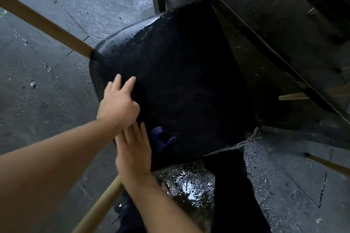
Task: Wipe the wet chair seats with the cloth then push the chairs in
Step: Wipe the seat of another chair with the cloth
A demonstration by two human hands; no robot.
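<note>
The chair is filling the centre of the frame, its dark seat glistening wet along the upper left edge. A blue cloth is lying low on it. The left hand is resting at the seat's left edge, fingers straight. The right hand is lying flat just below, fingers together, beside the cloth. Wet floor is shining all round.

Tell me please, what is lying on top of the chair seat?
A large dark cloth covers most of the chair seat. Both hands, left hand and right hand, rest on the cloth. The seat surface beneath is hidden.
</note>
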